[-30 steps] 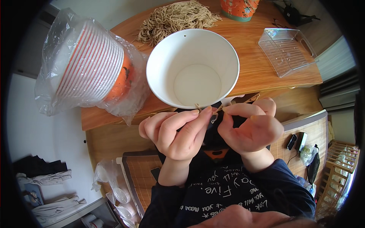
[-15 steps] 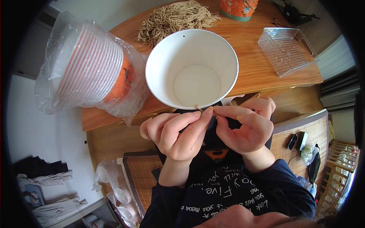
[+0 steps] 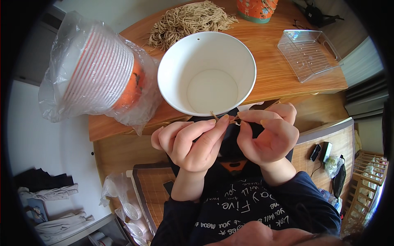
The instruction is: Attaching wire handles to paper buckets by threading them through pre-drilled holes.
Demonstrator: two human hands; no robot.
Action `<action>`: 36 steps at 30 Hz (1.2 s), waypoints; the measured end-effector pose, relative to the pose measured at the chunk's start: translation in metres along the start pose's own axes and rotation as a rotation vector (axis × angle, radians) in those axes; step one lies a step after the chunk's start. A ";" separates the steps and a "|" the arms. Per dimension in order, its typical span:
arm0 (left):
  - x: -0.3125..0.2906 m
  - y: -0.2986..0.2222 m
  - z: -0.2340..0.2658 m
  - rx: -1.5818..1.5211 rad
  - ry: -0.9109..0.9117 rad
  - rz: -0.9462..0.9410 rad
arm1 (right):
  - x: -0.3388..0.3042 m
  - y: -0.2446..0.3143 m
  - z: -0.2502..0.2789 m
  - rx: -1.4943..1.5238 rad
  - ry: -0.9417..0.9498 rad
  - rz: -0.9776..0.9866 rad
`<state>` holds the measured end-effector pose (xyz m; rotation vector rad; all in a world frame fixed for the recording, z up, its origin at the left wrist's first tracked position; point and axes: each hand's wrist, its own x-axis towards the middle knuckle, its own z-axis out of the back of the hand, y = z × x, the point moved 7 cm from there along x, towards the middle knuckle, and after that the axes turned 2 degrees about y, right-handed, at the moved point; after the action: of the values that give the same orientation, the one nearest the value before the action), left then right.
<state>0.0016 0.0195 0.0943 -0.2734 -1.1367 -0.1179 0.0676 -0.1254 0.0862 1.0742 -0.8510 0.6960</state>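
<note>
A white round bucket (image 3: 174, 78) stands at the table's front edge with its wide mouth facing me; one small hole shows near its far rim. Just below its near rim, my left hand (image 3: 186, 143) pinches a thin piece of tan twine (image 3: 234, 120) between thumb and forefinger, a short end sticking up past the fingertips. My right hand (image 3: 269, 133) is closed in a pinch on the same twine, a little to the right. A small loop or twist shows between the fingertips; whether it is knotted I cannot tell.
On the wooden table (image 3: 266, 78), a heap of tan twine (image 3: 191, 20) lies behind the bucket. Nested buckets in a clear plastic bag (image 3: 98, 74) lean at the left. A clear plastic tray (image 3: 310, 55) and an orange patterned bucket (image 3: 256, 10) are at the right and back.
My right hand has drawn slightly to the right, away from the left fingertips, so more of the twine shows between them. The left hand has hardly moved.
</note>
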 end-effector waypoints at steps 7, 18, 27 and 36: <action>-0.004 0.002 -0.001 0.004 0.015 -0.015 | 0.003 0.005 -0.005 -0.035 0.153 0.035; -0.004 0.009 0.001 -0.061 -0.020 -0.009 | -0.006 -0.006 -0.007 0.191 0.115 0.000; -0.005 0.011 -0.001 -0.088 -0.030 0.009 | -0.006 -0.005 -0.002 0.176 0.134 0.042; -0.005 0.011 0.000 -0.087 -0.011 0.016 | -0.007 -0.010 -0.001 0.299 0.143 -0.001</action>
<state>0.0023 0.0301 0.0881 -0.3604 -1.1413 -0.1518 0.0726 -0.1280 0.0757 1.2732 -0.6357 0.9080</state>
